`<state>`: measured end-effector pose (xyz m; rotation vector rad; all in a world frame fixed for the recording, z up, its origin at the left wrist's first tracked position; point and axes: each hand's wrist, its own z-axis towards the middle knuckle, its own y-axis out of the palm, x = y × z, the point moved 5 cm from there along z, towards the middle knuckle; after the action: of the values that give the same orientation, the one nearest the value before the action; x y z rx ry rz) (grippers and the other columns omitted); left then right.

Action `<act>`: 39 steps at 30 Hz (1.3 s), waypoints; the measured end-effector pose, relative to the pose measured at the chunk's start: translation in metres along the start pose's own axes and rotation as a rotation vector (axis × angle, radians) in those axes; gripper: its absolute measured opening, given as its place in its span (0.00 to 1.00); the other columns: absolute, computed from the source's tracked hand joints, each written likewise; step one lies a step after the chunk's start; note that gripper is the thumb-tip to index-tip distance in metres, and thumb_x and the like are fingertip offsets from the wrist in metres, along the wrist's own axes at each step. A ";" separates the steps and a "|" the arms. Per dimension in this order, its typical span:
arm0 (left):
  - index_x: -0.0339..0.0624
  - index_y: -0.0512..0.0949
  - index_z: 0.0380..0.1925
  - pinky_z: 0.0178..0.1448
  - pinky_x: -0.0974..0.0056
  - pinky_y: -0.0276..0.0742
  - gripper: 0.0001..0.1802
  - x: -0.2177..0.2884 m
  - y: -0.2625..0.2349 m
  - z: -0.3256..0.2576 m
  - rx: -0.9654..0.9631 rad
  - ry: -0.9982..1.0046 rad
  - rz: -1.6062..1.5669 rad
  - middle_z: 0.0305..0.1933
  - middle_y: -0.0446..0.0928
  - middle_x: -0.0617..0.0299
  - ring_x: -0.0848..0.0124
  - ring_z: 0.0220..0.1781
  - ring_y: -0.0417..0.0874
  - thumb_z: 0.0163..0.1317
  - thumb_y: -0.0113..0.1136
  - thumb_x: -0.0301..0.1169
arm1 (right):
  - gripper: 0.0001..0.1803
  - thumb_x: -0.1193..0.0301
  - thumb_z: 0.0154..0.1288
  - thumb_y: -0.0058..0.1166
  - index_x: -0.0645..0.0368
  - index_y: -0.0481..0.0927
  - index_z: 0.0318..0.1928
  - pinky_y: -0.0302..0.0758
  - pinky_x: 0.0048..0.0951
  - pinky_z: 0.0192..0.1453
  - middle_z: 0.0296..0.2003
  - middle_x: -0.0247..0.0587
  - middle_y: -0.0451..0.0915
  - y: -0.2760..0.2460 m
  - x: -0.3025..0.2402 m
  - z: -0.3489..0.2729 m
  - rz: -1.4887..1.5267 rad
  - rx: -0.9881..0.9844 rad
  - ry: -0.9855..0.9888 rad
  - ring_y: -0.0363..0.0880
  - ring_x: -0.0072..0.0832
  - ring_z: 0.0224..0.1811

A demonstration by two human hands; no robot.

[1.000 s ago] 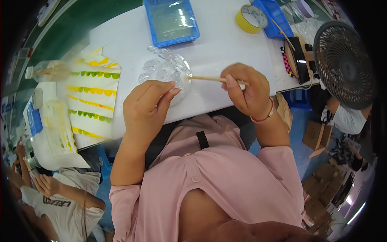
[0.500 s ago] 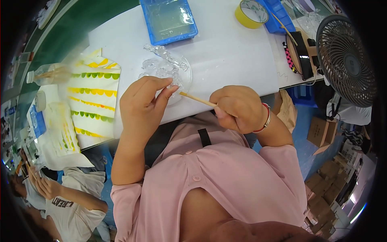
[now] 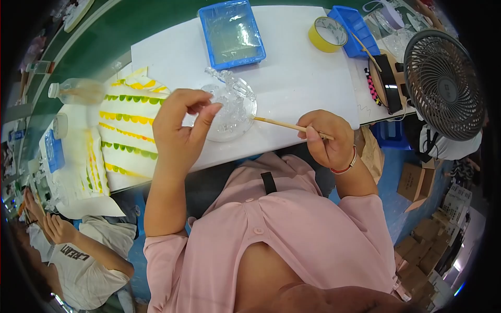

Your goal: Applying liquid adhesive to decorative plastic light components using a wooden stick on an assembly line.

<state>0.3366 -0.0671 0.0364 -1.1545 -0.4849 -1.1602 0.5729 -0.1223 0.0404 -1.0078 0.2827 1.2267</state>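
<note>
My right hand [image 3: 330, 140] grips a thin wooden stick [image 3: 279, 123] between thumb and fingers, its tip pointing left toward the rim of a round clear plate [image 3: 229, 136]. Clear, shiny pieces [image 3: 229, 104] lie heaped on that plate; their exact shape is hard to make out. Over the plate's left side hovers my left hand [image 3: 182, 125], thumb and forefinger apart and the other fingers curled. Nothing shows between its fingertips. Behind the plate stands a blue tray [image 3: 232, 65] with something clear and glossy inside.
A yellow tape roll [image 3: 326, 43], a second blue tray [image 3: 360, 32], a phone [image 3: 386, 83] and a black fan [image 3: 444, 86] line the right. To the left lie a white sheet with green and yellow scallops [image 3: 128, 116] and a clear bottle [image 3: 78, 91]. A co-worker's hand [image 3: 60, 228] shows lower left.
The stick has drawn back to the right, away from my left fingertips. My left hand has shifted slightly left, with thumb and forefinger beside the plate's pieces. The whole view has tilted a little.
</note>
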 end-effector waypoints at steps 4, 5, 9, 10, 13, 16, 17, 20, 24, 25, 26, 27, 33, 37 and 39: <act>0.41 0.77 0.47 0.53 0.62 0.72 0.19 0.009 -0.008 0.022 0.074 0.182 0.188 0.45 0.78 0.54 0.58 0.48 0.78 0.53 0.65 0.22 | 0.04 0.83 0.62 0.47 0.63 0.70 0.36 0.73 0.24 0.26 0.25 0.45 0.79 0.000 0.010 0.006 -0.091 0.047 -0.035 0.77 0.28 0.22; 0.42 0.77 0.48 0.56 0.60 0.71 0.20 0.012 -0.002 0.030 -0.021 0.220 0.219 0.47 0.78 0.55 0.57 0.51 0.77 0.53 0.65 0.22 | 0.04 0.83 0.62 0.47 0.63 0.70 0.37 0.73 0.24 0.26 0.25 0.45 0.79 -0.002 0.014 0.008 -0.136 0.073 -0.038 0.77 0.28 0.22; 0.43 0.77 0.49 0.59 0.57 0.70 0.20 0.019 0.003 0.042 -0.181 0.268 0.257 0.50 0.78 0.56 0.56 0.54 0.76 0.54 0.63 0.23 | 0.05 0.83 0.62 0.47 0.63 0.69 0.37 0.73 0.25 0.26 0.25 0.45 0.79 -0.005 0.015 0.024 -0.132 0.134 -0.075 0.77 0.29 0.22; 0.44 0.77 0.49 0.59 0.57 0.71 0.20 0.013 0.007 0.045 -0.225 0.236 0.232 0.50 0.79 0.57 0.57 0.54 0.76 0.54 0.64 0.24 | 0.04 0.83 0.62 0.48 0.63 0.70 0.36 0.73 0.26 0.26 0.25 0.45 0.79 -0.002 0.017 0.025 -0.134 0.114 -0.092 0.77 0.29 0.22; 0.44 0.78 0.48 0.57 0.58 0.72 0.18 0.008 0.007 0.056 -0.217 0.252 0.196 0.48 0.79 0.57 0.56 0.52 0.77 0.55 0.64 0.26 | 0.03 0.83 0.62 0.48 0.63 0.71 0.35 0.72 0.26 0.26 0.25 0.44 0.79 -0.002 0.018 0.030 -0.139 0.052 -0.067 0.76 0.29 0.21; 0.44 0.79 0.45 0.55 0.56 0.72 0.17 0.006 -0.003 0.055 -0.225 0.263 0.176 0.45 0.79 0.56 0.55 0.50 0.77 0.53 0.65 0.28 | 0.02 0.78 0.64 0.48 0.64 0.72 0.34 0.70 0.25 0.24 0.25 0.43 0.78 -0.015 0.019 0.011 0.056 0.160 0.118 0.72 0.27 0.19; 0.44 0.79 0.45 0.55 0.56 0.72 0.17 -0.002 -0.008 0.052 -0.224 0.241 0.172 0.45 0.79 0.56 0.54 0.50 0.77 0.52 0.65 0.28 | 0.06 0.74 0.65 0.46 0.64 0.73 0.34 0.68 0.24 0.23 0.24 0.44 0.77 -0.019 0.020 0.006 0.049 0.230 0.171 0.70 0.26 0.18; 0.44 0.81 0.43 0.54 0.56 0.72 0.15 -0.022 0.006 0.058 -0.334 0.223 0.050 0.42 0.79 0.56 0.56 0.47 0.78 0.53 0.64 0.30 | 0.08 0.72 0.68 0.44 0.62 0.70 0.32 0.67 0.23 0.22 0.26 0.44 0.75 -0.055 0.055 -0.050 -0.165 0.628 0.081 0.71 0.25 0.23; 0.44 0.83 0.34 0.47 0.56 0.75 0.09 -0.019 -0.006 0.057 -0.366 0.257 0.122 0.35 0.81 0.56 0.55 0.42 0.80 0.52 0.64 0.29 | 0.17 0.62 0.74 0.37 0.64 0.71 0.36 0.74 0.31 0.25 0.27 0.51 0.78 -0.060 0.039 -0.063 0.126 0.774 0.089 0.74 0.33 0.23; 0.44 0.82 0.34 0.46 0.56 0.75 0.08 -0.009 -0.015 0.053 -0.419 0.264 0.150 0.34 0.80 0.58 0.57 0.41 0.80 0.53 0.64 0.29 | 0.17 0.62 0.74 0.37 0.64 0.71 0.36 0.74 0.31 0.25 0.27 0.51 0.78 -0.057 0.043 -0.076 0.152 0.774 0.078 0.74 0.33 0.23; 0.44 0.82 0.34 0.44 0.57 0.75 0.06 -0.002 -0.021 0.052 -0.479 0.274 0.168 0.33 0.80 0.59 0.58 0.39 0.80 0.54 0.63 0.29 | 0.15 0.64 0.74 0.36 0.64 0.69 0.42 0.77 0.35 0.30 0.32 0.55 0.79 -0.046 0.041 -0.080 -0.028 0.564 0.007 0.77 0.39 0.27; 0.45 0.82 0.32 0.41 0.60 0.76 0.06 0.004 -0.037 0.049 -0.415 0.334 0.197 0.33 0.81 0.62 0.63 0.38 0.81 0.52 0.66 0.27 | 0.15 0.65 0.75 0.35 0.64 0.68 0.48 0.79 0.39 0.35 0.37 0.59 0.80 -0.034 0.045 -0.084 -0.211 0.353 -0.059 0.81 0.44 0.31; 0.44 0.82 0.28 0.38 0.61 0.78 0.05 0.019 -0.137 0.064 0.212 0.345 0.394 0.32 0.82 0.59 0.60 0.34 0.83 0.49 0.67 0.26 | 0.15 0.74 0.72 0.33 0.59 0.65 0.57 0.62 0.58 0.64 0.55 0.64 0.73 0.014 0.041 -0.061 -0.351 -0.036 -0.198 0.71 0.57 0.59; 0.41 0.82 0.30 0.38 0.62 0.78 0.07 -0.024 -0.155 0.116 0.453 0.161 0.362 0.32 0.82 0.56 0.59 0.34 0.83 0.49 0.68 0.26 | 0.16 0.77 0.70 0.37 0.58 0.66 0.56 0.51 0.62 0.70 0.59 0.61 0.69 0.026 0.052 -0.049 -0.460 -0.057 -0.138 0.66 0.55 0.64; 0.38 0.82 0.32 0.39 0.62 0.78 0.09 -0.058 -0.156 0.147 0.600 0.047 0.285 0.32 0.82 0.53 0.58 0.33 0.83 0.49 0.68 0.27 | 0.16 0.77 0.69 0.37 0.59 0.67 0.55 0.52 0.62 0.69 0.59 0.61 0.69 0.027 0.053 -0.049 -0.491 -0.065 -0.135 0.66 0.54 0.64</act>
<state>0.2109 0.0966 0.1171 -0.6456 -0.5619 -0.7191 0.5840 -0.1254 -0.0356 -0.9719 -0.1100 0.8530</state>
